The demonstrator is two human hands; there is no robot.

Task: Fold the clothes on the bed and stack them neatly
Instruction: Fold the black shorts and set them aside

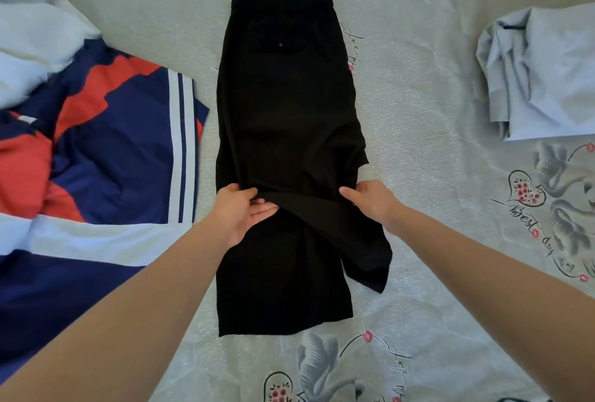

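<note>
Black trousers (286,105) lie lengthwise in the middle of the bed, waistband at the far end, legs doubled over one another. A raised fold runs across the trousers at mid-length. My left hand (240,210) pinches the left end of that fold, thumb on top and fingers underneath. My right hand (370,200) grips the right end of the same fold. The leg ends reach toward me, one corner sticking out to the right. A folded pale blue shirt (541,73) lies at the far right.
A navy, red and white garment (122,144) lies spread on the left, with white bedding (35,44) beyond it. The bed sheet (434,176) is grey with swan and heart prints.
</note>
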